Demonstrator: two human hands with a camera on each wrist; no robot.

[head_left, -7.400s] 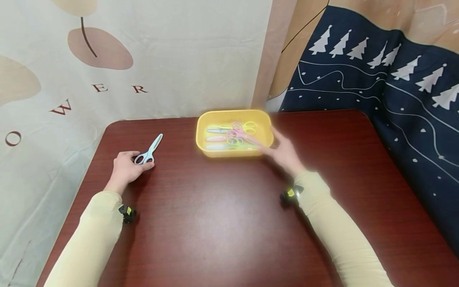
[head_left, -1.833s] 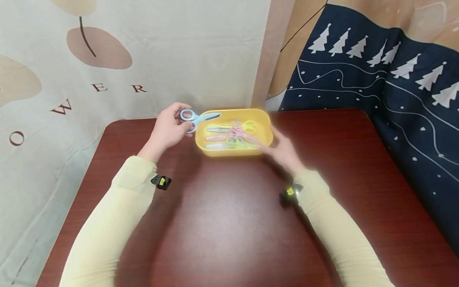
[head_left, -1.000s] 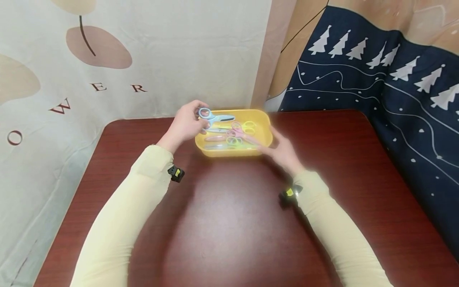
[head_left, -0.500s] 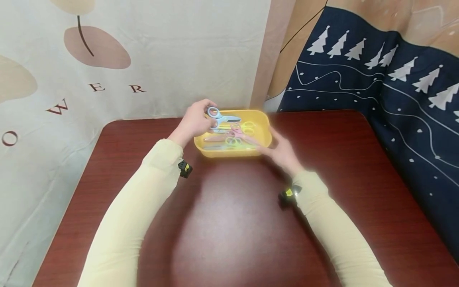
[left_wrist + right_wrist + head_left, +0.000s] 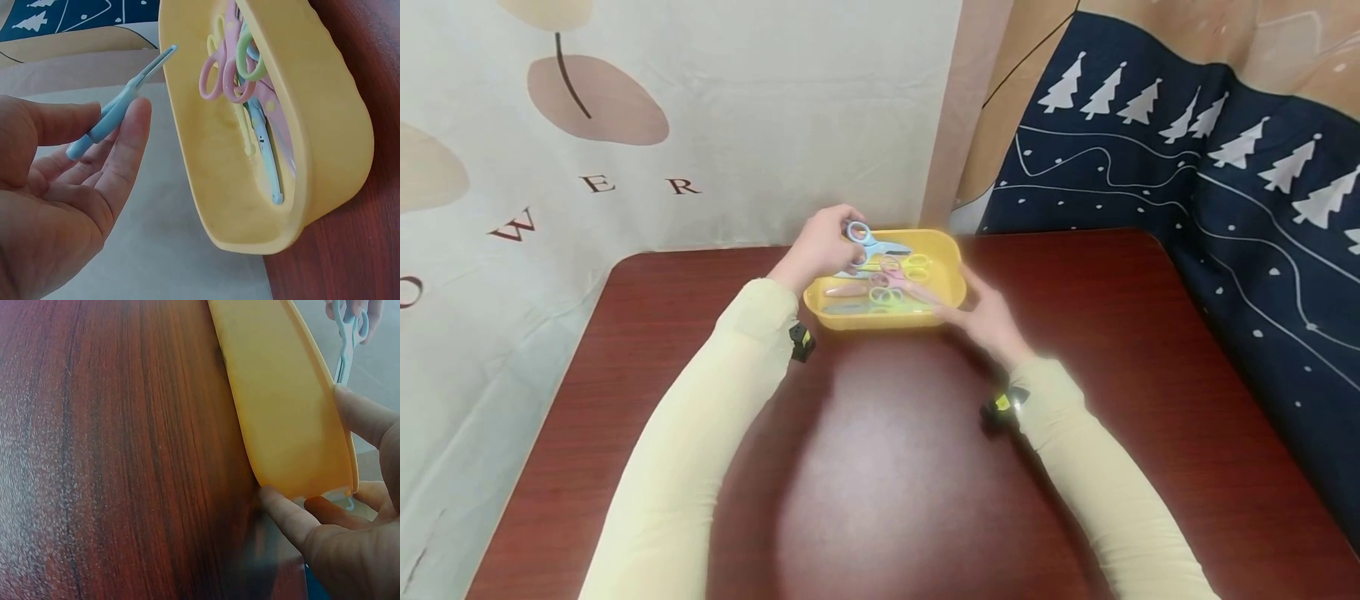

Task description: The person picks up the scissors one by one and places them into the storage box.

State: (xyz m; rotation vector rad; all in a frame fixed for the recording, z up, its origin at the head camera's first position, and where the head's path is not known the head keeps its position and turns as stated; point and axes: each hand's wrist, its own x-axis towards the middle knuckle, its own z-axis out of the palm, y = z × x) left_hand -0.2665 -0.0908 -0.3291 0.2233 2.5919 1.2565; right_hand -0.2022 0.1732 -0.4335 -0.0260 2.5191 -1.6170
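My left hand point(image 5: 820, 242) pinches a pair of light blue scissors point(image 5: 883, 248) by the handle loops, above the back left of a yellow plastic bin point(image 5: 887, 322). The blades point right, over the inside of the bin. In the left wrist view the thumb and fingers hold the scissors point(image 5: 112, 119) beside the bin's rim. Inside lie pink scissors point(image 5: 895, 275), yellow scissors point(image 5: 917, 267), green-handled scissors point(image 5: 887, 296) and a blue piece point(image 5: 265, 150), partly overlapping. At the bin's right end, my right hand point(image 5: 992, 321) grips it, with thumb and fingers spread around the corner.
The bin stands at the back edge of a dark red-brown wooden table point(image 5: 880, 483). Behind it hangs a pale curtain point(image 5: 790, 108) with lettering, and to the right a navy cloth point(image 5: 1097, 167) with white trees. A small camera sits on each wrist.
My left hand has picked the blue scissors off the table at the left, carried them right, and moved further over the bin. My right hand and the bin have stayed put.
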